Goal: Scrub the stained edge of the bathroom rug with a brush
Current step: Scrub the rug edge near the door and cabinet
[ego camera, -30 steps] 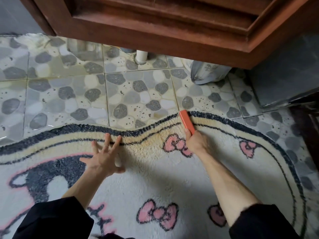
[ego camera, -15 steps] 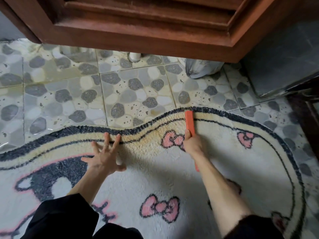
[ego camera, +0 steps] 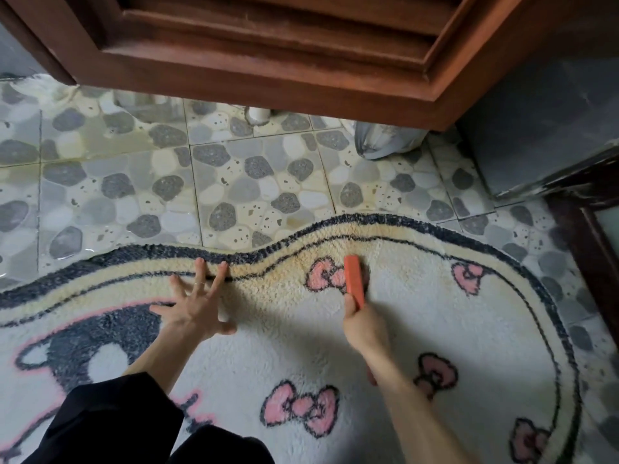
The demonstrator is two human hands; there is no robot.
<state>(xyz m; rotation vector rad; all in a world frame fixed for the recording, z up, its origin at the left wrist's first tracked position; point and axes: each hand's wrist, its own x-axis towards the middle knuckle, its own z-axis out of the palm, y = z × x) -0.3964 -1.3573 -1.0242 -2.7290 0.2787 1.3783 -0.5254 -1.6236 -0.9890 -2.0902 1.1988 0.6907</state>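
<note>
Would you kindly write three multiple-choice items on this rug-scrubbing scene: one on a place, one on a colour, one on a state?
1. Where is the brush relative to the rug?
A) beyond its edge
B) on it, at a pink bow
C) lifted well above it

2. What colour is the rug's outer band?
A) green
B) red
C) dark blue-black

3. How is the left hand?
A) fingers spread, pressing on the rug
B) clenched in a fist
C) gripping the brush

Answers:
1 B, the right hand holds it against the bow.
2 C, the dark band runs along the edge.
3 A, its straight fingers reach the border.
</note>
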